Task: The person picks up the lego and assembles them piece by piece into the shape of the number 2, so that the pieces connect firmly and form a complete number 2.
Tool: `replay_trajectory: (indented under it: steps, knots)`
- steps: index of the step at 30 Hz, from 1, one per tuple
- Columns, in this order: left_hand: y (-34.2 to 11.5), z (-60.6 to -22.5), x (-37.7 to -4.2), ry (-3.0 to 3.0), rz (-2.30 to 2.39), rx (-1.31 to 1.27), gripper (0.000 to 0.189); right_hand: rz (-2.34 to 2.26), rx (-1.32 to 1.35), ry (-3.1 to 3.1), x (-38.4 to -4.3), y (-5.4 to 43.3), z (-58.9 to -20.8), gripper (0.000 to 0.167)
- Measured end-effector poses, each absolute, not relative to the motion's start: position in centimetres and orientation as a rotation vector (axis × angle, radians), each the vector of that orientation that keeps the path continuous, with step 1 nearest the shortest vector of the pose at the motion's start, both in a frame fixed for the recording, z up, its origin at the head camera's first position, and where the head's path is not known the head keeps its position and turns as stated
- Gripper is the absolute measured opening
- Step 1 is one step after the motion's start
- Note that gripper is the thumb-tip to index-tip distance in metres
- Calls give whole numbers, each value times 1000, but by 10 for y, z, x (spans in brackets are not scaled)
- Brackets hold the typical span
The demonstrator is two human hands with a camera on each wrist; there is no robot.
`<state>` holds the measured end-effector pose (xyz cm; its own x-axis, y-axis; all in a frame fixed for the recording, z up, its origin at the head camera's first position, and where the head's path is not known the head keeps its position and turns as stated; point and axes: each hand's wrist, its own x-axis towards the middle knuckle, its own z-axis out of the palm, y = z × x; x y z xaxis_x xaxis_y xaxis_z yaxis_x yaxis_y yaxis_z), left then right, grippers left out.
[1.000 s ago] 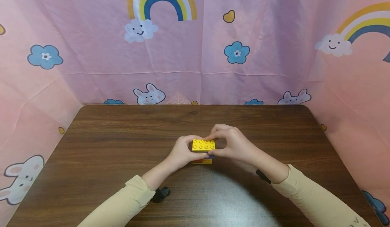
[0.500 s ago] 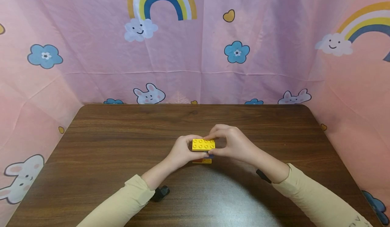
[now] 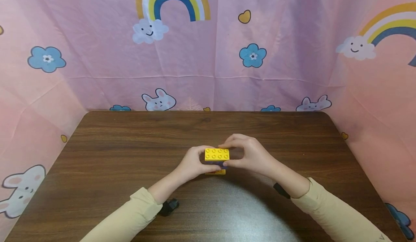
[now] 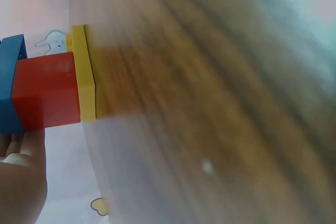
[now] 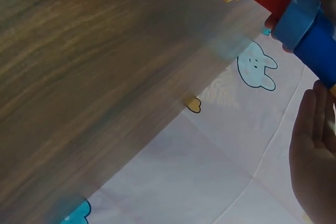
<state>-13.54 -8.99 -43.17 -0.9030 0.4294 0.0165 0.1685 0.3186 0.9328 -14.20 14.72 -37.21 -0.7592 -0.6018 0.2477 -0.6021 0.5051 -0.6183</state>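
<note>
Toy building bricks are stacked upright in the middle of the table. At the bottom is a flat yellow brick (image 4: 85, 82), with a red brick (image 4: 48, 93) on it. Over the red sits a teal-blue brick (image 5: 297, 18), then a darker blue brick (image 5: 319, 48). A yellow brick (image 3: 217, 157) with several studs tops the stack. My left hand (image 3: 191, 164) grips the stack from the left, thumb across the front below the top brick. My right hand (image 3: 251, 153) is at the right end, thumb and fingers spread around the top brick's corners, all studs uncovered.
The dark wooden table (image 3: 130, 155) runs back to a pink curtain (image 3: 195, 54) printed with rainbows and rabbits. Black wrist straps or mounts show at the left wrist (image 3: 169, 206) and the right wrist (image 3: 281, 190).
My right hand has shifted slightly right, its fingertips spreading apart and coming off the top brick's studs. My left hand and the stack stay almost still.
</note>
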Motion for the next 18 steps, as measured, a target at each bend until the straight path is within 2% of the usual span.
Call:
replay_trajectory:
  steps: [6,18]
  knots:
    - [-95,-433,-135,2338,1587,557,49,1117,1054,-2749,-139,151,-377,47]
    - [-111,-438,-138,2349,1482,487,54,1227,957,-2793,-137,154,-388,40]
